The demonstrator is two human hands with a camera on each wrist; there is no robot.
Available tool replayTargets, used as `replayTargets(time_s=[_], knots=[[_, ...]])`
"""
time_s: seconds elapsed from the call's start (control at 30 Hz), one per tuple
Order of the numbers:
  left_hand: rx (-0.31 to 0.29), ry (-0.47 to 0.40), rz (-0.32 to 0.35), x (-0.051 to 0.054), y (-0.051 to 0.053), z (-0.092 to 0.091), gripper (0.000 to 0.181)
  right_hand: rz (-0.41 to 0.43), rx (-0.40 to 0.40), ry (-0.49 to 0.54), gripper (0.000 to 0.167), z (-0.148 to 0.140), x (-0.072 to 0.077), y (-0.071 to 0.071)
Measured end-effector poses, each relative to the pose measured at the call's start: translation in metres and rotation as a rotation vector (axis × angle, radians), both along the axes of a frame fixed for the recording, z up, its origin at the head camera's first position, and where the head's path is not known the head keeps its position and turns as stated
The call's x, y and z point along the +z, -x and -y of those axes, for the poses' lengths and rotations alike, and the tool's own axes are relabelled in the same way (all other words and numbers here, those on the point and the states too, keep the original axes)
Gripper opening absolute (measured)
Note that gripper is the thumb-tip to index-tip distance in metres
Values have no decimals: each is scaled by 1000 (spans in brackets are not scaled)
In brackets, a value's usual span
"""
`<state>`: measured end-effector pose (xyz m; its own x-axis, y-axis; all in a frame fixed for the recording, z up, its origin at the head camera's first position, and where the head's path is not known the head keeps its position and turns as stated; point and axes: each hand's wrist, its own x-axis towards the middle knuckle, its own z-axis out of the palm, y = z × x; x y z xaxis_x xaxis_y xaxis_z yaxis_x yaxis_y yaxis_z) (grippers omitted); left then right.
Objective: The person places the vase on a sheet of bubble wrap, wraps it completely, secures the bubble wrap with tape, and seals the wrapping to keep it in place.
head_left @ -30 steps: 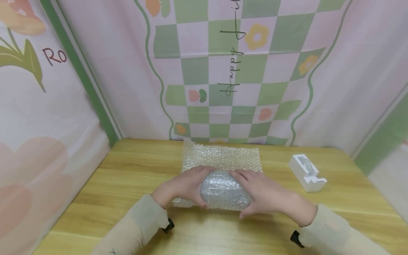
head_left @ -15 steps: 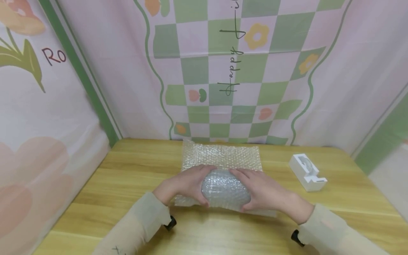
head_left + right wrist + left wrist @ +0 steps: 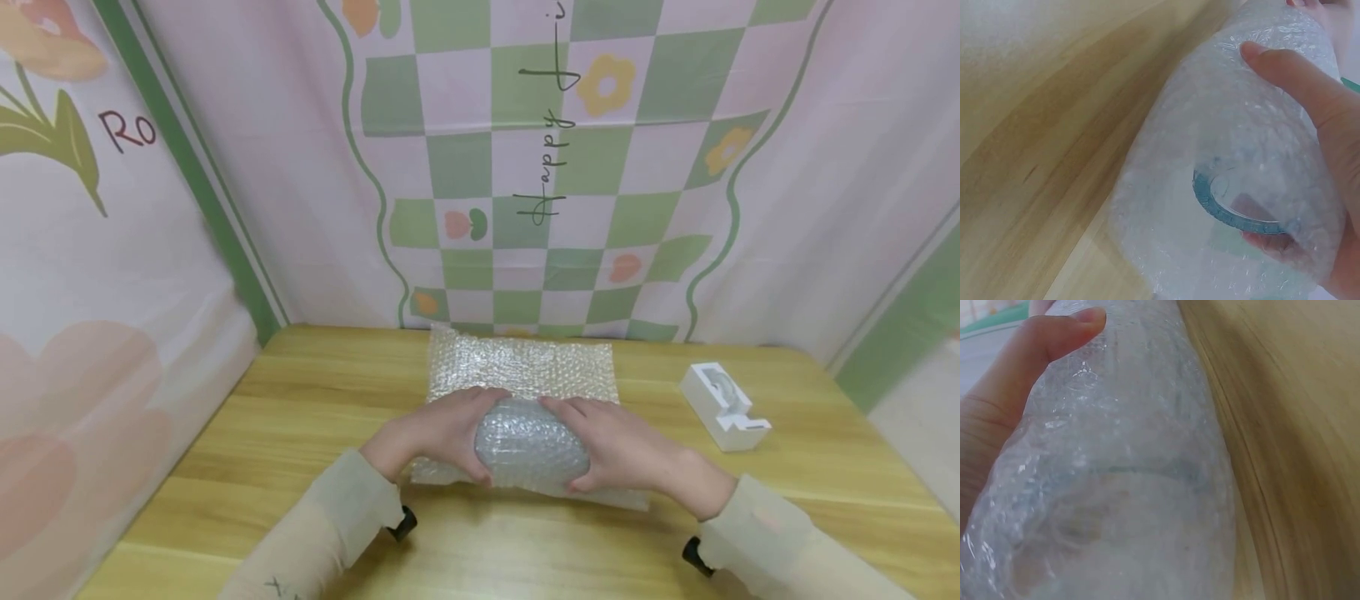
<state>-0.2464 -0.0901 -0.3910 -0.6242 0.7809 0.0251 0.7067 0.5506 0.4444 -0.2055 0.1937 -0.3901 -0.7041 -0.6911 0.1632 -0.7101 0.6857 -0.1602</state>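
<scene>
A clear bubble-wrapped bundle [image 3: 531, 443] lies crosswise on the wooden table, with a flat stretch of bubble wrap [image 3: 525, 367] spread behind it. The left hand [image 3: 448, 433] grips its left end and the right hand [image 3: 622, 442] its right end, thumbs on the near side. In the left wrist view a thumb [image 3: 1029, 359] presses on the wrap [image 3: 1129, 425]. Through the wrap [image 3: 1179, 156] in the right wrist view shows a glass-like round rim [image 3: 1229, 215], bluish, beside the right hand [image 3: 1329, 131].
A white tape dispenser [image 3: 723, 408] with a roll in it stands at the right of the wooden table [image 3: 300, 417]. Behind the table hangs a checkered, flower-printed curtain [image 3: 517, 167], and another printed cloth [image 3: 112, 250] hangs at the left.
Compared with a second ago, the bundle has turned slightly under both hands, and a corner of wrap now sticks out below the right hand. Both hands keep their hold.
</scene>
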Motion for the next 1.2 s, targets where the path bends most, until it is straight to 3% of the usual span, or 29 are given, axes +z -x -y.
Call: replayTargets(time_s=[0.17, 0.37, 0.7, 1.07, 1.2], knots=[[-5, -7, 25, 1, 1, 0, 111, 3, 3, -8, 112, -1, 1, -1], [-17, -40, 118, 1, 3, 1, 106, 13, 22, -23, 112, -1, 2, 0], [-50, -59, 272, 2, 6, 4, 104, 148, 37, -3, 111, -3, 5, -1], [-98, -46, 331, 3, 6, 6, 95, 253, 50, 27, 111, -1, 5, -2], [-67, -19, 343, 7, 5, 4, 102, 271, 54, 33, 111, -1, 4, -2]])
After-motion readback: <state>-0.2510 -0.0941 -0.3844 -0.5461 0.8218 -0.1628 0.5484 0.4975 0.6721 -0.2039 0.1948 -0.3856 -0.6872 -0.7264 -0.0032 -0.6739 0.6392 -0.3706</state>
